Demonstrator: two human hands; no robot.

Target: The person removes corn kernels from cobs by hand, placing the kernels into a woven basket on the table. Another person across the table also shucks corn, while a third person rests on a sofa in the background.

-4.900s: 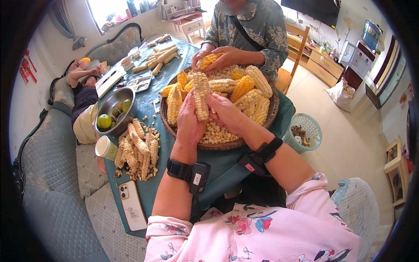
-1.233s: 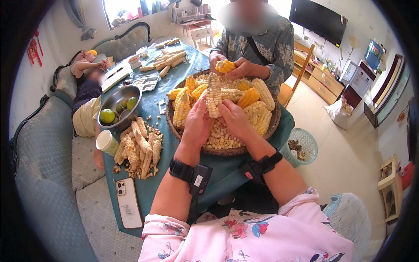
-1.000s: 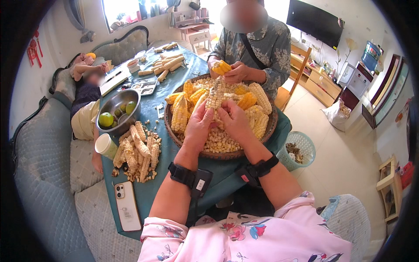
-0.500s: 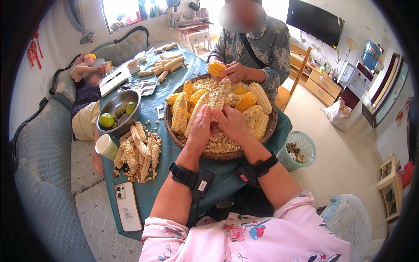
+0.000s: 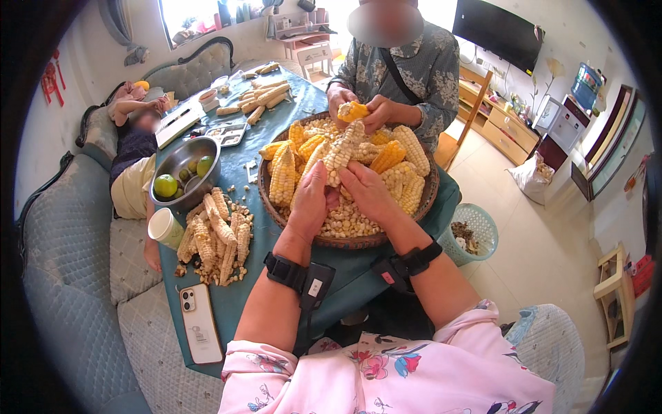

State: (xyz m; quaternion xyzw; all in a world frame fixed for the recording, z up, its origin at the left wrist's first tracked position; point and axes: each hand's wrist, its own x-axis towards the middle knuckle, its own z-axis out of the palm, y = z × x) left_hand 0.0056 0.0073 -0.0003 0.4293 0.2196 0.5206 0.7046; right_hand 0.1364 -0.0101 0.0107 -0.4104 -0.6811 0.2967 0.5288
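Observation:
Both of my hands grip a pale corn cob over a round woven basket. My left hand is closed on its lower left side, and my right hand on its lower right, thumbs close together. Some kernels are gone from the cob. Beneath lie loose kernels, with white and yellow ears of corn around the basket's sides. Across from me, a co-worker's hands hold a yellow ear of corn.
Left of the basket sit stripped cobs, a paper cup, a metal bowl of green fruit and a phone. More cobs lie farther back. A plastic basket stands right of the table. Someone lies on the sofa.
The cob in my hands has tilted a little to the right at its top, and my thumbs have shifted slightly. The co-worker has turned and lowered the yellow ear.

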